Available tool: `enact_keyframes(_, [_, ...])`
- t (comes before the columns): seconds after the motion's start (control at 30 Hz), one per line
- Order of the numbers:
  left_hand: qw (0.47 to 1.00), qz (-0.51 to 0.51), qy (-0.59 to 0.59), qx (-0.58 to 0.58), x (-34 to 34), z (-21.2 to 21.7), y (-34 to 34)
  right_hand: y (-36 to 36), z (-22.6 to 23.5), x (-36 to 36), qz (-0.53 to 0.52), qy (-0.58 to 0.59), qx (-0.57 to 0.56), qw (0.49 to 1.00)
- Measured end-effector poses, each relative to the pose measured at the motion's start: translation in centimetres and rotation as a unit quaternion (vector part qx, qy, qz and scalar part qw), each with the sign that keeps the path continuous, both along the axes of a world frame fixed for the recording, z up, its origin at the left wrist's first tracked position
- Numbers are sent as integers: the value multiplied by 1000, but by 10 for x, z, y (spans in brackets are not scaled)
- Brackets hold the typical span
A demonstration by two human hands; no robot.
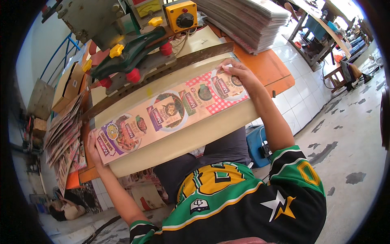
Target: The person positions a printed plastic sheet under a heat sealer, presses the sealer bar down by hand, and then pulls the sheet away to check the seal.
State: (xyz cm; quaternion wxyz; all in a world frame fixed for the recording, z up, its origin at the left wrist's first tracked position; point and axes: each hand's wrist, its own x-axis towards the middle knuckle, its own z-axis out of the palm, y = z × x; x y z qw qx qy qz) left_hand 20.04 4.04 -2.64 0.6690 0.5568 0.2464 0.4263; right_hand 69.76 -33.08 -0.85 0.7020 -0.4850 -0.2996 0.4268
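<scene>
Head view: a printed food-packaging strip (168,118) spans the two hands, its long axis rising from lower left to upper right. The left grip (93,148) is closed on one end; the right grip (237,72) pinches the other, thumb on top, and reaches farther out. The strip lies over a cream sheet (203,132), near a dark metal bar (203,55); contact is unclear. Beyond are a green clamp arm (132,51) and an orange desk (274,73) bearing stacked sheets (248,26); white floor tiles (293,87) show at right.
</scene>
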Motion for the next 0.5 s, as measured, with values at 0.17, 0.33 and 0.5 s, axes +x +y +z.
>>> enact_keyframes(0.17, [1000,14,-8,-14,-1,-3,3,-3,-1,2,4,-15,5,1000])
enact_keyframes(0.33, [999,12,-7,-33,4,2,-3,-1,3,-3,3,-23,17,1000])
enact_keyframes(0.5, [1000,11,15,-5,3,4,0,-3,2,2,25,-34,27,999])
